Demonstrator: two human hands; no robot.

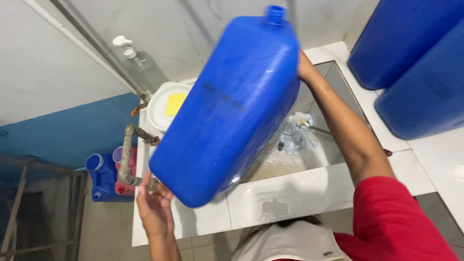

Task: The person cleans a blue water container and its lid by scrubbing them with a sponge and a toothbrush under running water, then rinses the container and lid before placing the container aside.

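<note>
I hold a large blue plastic jerrycan (pixel 232 106) tilted over a white tiled sink (pixel 290 188), its capless neck pointing up and away. My left hand (pixel 153 205) supports its lower corner from beneath. On the far side near the top, my right hand (pixel 304 65) grips the can and is mostly hidden behind it. My right arm, in a red sleeve, reaches across the basin. Glass jars (pixel 292 135) and murky water lie in the sink under the can.
Two big blue drums (pixel 415 63) stand at the right. A white lidded tub with a yellow sponge (pixel 166 106) and a pump bottle (pixel 140 65) sit behind the sink. A pipe tap (pixel 128 154) is at the left, with small blue and pink containers (pixel 108 176) on the floor.
</note>
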